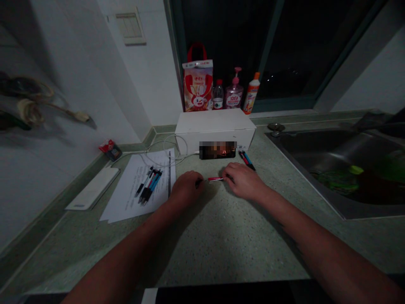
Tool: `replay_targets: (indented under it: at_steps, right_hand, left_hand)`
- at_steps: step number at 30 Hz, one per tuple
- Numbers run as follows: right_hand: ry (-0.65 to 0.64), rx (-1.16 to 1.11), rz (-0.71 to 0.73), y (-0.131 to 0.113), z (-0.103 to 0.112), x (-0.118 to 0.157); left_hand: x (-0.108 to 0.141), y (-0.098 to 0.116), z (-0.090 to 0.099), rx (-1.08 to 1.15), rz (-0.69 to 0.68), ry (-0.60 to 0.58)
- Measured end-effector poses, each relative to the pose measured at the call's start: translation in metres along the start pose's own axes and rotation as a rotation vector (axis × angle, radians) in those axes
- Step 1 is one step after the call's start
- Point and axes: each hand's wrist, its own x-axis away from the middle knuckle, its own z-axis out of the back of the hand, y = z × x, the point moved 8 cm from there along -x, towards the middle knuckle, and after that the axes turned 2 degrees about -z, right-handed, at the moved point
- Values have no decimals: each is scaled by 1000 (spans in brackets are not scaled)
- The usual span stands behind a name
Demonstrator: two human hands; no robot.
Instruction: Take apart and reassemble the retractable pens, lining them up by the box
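My right hand (242, 180) is closed, its fingers pinching one end of a slim red pen (215, 179) that points left, just above the counter. Facing it, my left hand (187, 186) is closed around a small dark piece (199, 183) that looks like part of a pen; the fingers cover most of it. A narrow gap separates the two pieces. Several pens (149, 185) with black grips lie bunched on printed paper (126, 190) left of my left hand. Beyond my right hand lie a few more pens (247, 160), blue and red among them.
A phone (217, 150) with a white cable leans against a white box (215, 122). Behind stand a red-and-white bag (198, 86) and several bottles (233, 95). A metal sink (303, 181) is at right; a white flat box (93, 189) lies at left.
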Motion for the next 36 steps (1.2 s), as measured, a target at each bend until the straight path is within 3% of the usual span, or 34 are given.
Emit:
replay_targets:
  at_steps: [8,19,28,32,36]
  right_hand:
    - [-93,-57,96,-14,-14,3]
    - [-167,-15,69,-17,-24,2]
    - [-167,-26,51,-17,-23,2]
    - [-85,-113,50,-18,-13,1]
    - [-46,-216,85,-26,-8,2]
  left_hand:
    - [2,5,-11,-66,-13,-90]
    - [2,7,-13,-75,-13,-137]
    - [0,3,-4,-77,31,-65]
    - [0,1,4,71,58,27]
    - [3,5,-9,407,85,-48]
